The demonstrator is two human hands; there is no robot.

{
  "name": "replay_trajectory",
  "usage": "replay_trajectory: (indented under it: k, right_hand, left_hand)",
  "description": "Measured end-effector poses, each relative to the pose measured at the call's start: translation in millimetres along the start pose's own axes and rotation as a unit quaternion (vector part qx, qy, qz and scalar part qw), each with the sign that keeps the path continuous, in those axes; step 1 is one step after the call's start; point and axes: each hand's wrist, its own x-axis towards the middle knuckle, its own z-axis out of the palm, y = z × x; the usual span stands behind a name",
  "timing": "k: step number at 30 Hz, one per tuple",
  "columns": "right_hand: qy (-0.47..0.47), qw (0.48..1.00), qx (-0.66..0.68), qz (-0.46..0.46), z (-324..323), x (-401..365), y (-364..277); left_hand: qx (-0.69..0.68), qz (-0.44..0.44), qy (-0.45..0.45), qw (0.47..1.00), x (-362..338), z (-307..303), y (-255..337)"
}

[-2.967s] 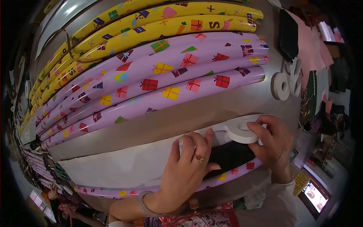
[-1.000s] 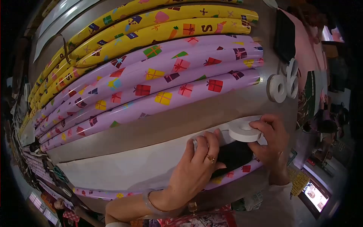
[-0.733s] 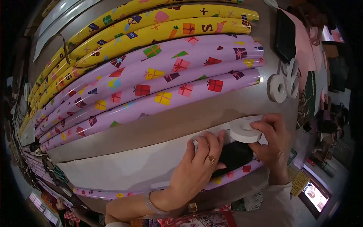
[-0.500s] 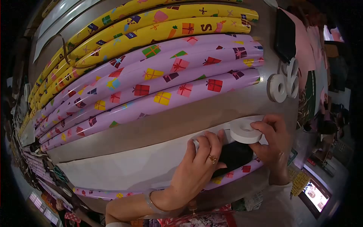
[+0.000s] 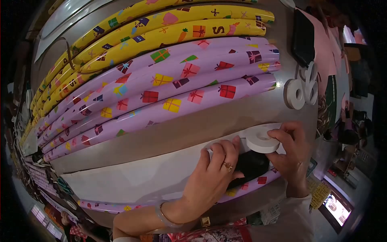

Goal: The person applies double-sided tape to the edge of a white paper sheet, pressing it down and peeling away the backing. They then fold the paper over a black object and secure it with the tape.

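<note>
My right hand [image 5: 292, 155] pinches a white roll of tape [image 5: 262, 142] between thumb and fingers, at the right end of a sheet with its white side up [image 5: 133, 181]. A short pale strip runs from the roll toward the left fingertips. My left hand [image 5: 213, 169], with a ring and a bracelet, has its fingers bent together over the sheet's far edge; what they hold, if anything, is hidden. Between the hands lies a smooth black object [image 5: 252, 165], partly covered by my left hand. Along the sheet's near edge shows a curled lilac gift-printed border [image 5: 246, 186].
Several lilac gift-wrap rolls [image 5: 173, 105] lie across the table [image 5: 121, 147] beyond the sheet, with yellow rolls [image 5: 173, 34] behind them. More tape rolls [image 5: 295, 94] and a black phone-like slab [image 5: 303, 38] are at the far right. Green-handled scissors [image 5: 63, 184] lie left.
The left fingers shift very slightly at the sheet's far edge. The right hand and tape roll stay nearly where they were.
</note>
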Motion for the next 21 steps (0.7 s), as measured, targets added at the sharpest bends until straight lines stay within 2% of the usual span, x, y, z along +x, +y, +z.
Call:
replay_trajectory:
  k: [8, 11, 13, 21]
  right_hand:
    - [0.02, 0.999, -0.003, -0.043, 2.5, -1.0, 4.2]
    - [0.009, 1.0, -0.011, -0.025, 0.6, -0.2, -2.0]
    - [0.002, 1.0, 0.001, 0.018, -0.3, -0.3, -4.7]
    - [0.001, 1.0, -0.004, 0.016, -1.5, -0.1, -3.7]
  left_hand:
    - [-0.002, 0.006, 0.003, 1.0, 2.6, -0.1, -0.4]
    - [0.0, -0.002, -0.004, 1.0, 3.3, -0.4, 0.3]
    - [-0.007, 0.01, 0.005, 1.0, 5.3, -2.8, -1.6]
    - [0.006, 0.005, -0.012, 1.0, 7.7, -2.3, 1.0]
